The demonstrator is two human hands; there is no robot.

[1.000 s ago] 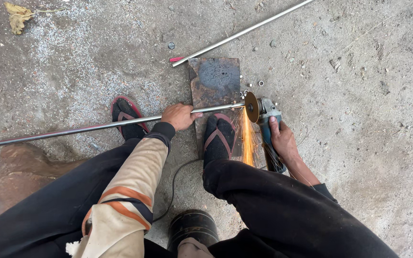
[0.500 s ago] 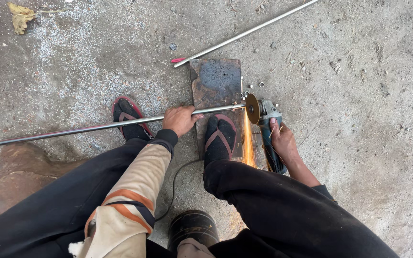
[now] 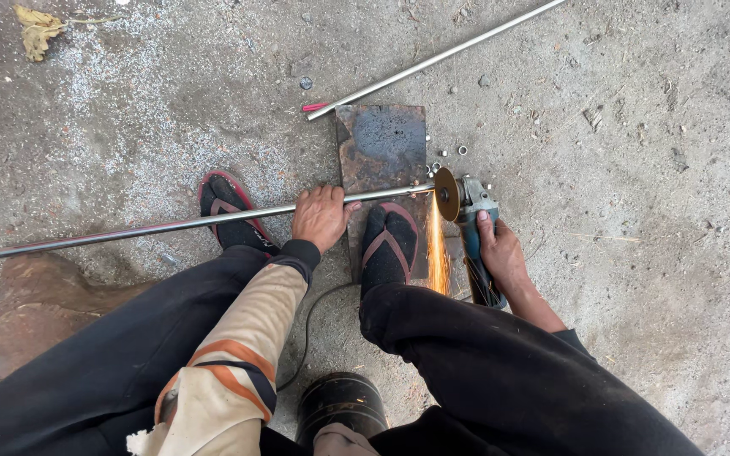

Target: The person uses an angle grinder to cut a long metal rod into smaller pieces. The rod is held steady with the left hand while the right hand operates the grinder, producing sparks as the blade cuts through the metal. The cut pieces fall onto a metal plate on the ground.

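Observation:
My left hand (image 3: 320, 216) presses a long thin metal rod (image 3: 154, 226) down across a rusty steel plate (image 3: 382, 143) on the concrete floor. My right hand (image 3: 500, 251) grips a teal angle grinder (image 3: 471, 226). Its disc (image 3: 446, 193) meets the rod's right end, and orange sparks (image 3: 438, 253) stream down toward me. My right foot in a sandal (image 3: 389, 245) stands on the plate's near part. My left sandal (image 3: 228, 211) lies under the rod.
A second thin rod (image 3: 433, 61) with a red tip lies slanted beyond the plate. Several small cut metal rings (image 3: 461, 150) are scattered by the plate's right edge. The grinder's cable (image 3: 307, 325) runs between my legs. A dry leaf (image 3: 37, 30) lies far left.
Both hands, the rod and the grinder stay in place. The spark stream keeps falling at the rod's end.

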